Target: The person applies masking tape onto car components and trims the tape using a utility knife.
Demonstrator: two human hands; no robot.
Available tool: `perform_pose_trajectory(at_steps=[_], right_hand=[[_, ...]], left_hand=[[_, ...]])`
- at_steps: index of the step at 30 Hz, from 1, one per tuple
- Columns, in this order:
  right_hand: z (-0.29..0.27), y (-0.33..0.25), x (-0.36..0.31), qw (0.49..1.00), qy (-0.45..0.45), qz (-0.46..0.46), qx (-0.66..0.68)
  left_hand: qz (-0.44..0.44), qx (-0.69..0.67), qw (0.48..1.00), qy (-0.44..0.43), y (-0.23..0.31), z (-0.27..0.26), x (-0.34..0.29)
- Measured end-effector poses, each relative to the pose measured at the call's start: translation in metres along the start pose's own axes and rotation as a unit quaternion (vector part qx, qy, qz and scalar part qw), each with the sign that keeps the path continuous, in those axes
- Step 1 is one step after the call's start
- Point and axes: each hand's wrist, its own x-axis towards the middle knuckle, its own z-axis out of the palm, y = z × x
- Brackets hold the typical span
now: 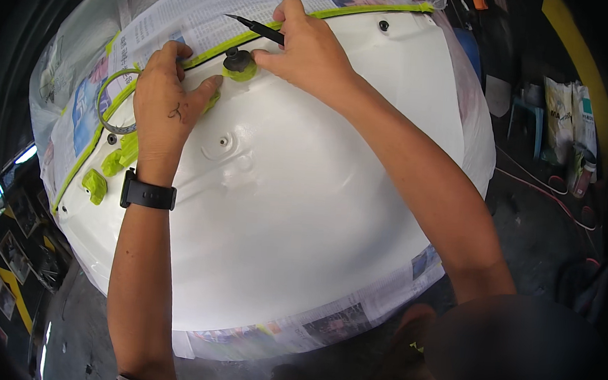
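Observation:
A large white painted panel [333, 164] lies before me, with lime-green masking tape [356, 12] along its far edge. My right hand [312, 51] grips a black craft knife [261, 31] at the far edge, its pointed blade toward the left. Its thumb is beside a black rubber stopper [238, 60] with green tape around its base. Left of the stopper, my left hand [163, 105] bends over the panel, thumb apart from the forefinger. A roll of masking tape [101, 108] sits against its outer side; the fingers there are partly hidden.
Newspaper [168, 18] and clear plastic sheeting [53, 77] cover the surroundings of the panel. More green tape patches [94, 186] are at its left. White bags [559, 115], a blue stool [527, 123] and a red hose [547, 193] are on the right.

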Motion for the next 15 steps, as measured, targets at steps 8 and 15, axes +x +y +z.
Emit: perform_pose_trajectory(at_steps=[8, 15], right_hand=[[-0.003, 0.010, 0.029, 0.980, -0.055, -0.175, -0.071], [-0.003, 0.013, 0.016, 0.979, -0.038, -0.190, -0.068]], left_hand=[[-0.033, 0.026, 0.998, -0.041, -0.005, 0.000, 0.011], [-0.035, 0.044, 0.996, -0.066, -0.003, -0.003, 0.019]])
